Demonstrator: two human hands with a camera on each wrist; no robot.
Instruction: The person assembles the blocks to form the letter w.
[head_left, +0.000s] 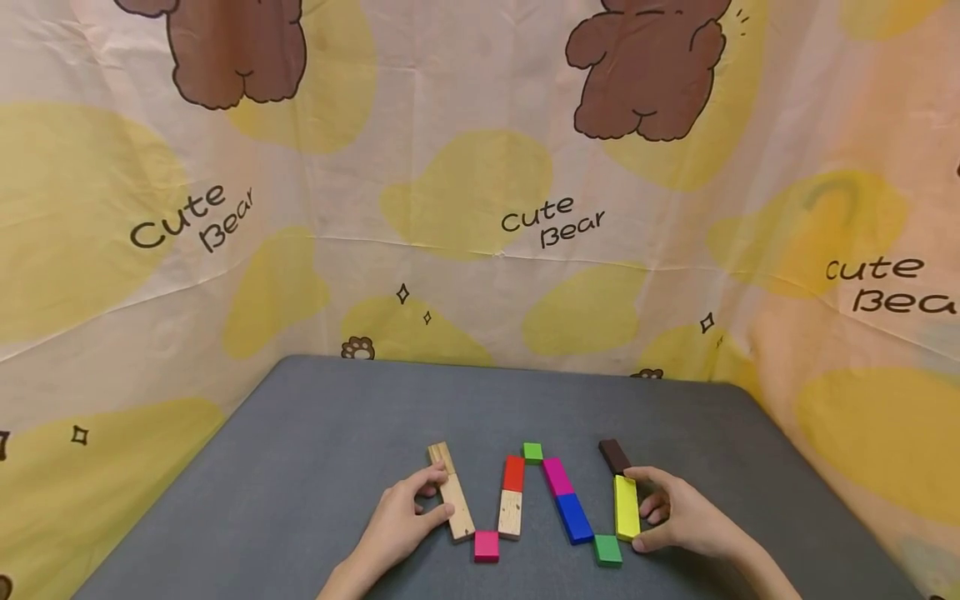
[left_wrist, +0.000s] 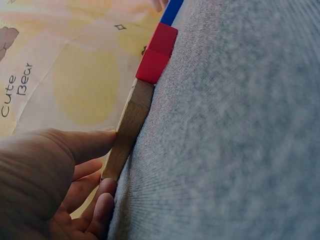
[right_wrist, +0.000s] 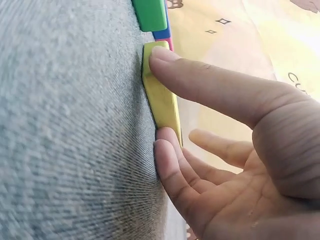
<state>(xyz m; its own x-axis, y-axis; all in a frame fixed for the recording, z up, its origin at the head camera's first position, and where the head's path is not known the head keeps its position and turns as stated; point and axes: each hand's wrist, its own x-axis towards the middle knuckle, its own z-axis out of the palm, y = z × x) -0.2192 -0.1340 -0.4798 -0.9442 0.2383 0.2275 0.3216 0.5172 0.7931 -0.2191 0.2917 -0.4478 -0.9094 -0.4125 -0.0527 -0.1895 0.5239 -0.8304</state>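
Several blocks lie in a zigzag on a dark grey table. At its left arm, my left hand (head_left: 401,515) holds a plain wooden block (head_left: 459,510), thumb along its side and fingers near its far end, where a second wooden block (head_left: 441,455) continues the line. On the right, my right hand (head_left: 678,512) grips a yellow block (head_left: 627,507) between the thumb at its near end and the fingers at its far end. A dark brown block (head_left: 615,456) lies just beyond the yellow one. A green block (head_left: 607,550) sits at the yellow block's near corner.
Between my hands lie a pink block (head_left: 487,547), a knotted wooden block (head_left: 510,514), a red block (head_left: 513,473), a light green block (head_left: 532,452), a magenta block (head_left: 558,476) and a blue block (head_left: 574,518). A bear-print cloth (head_left: 465,200) hangs around the table (head_left: 337,433).
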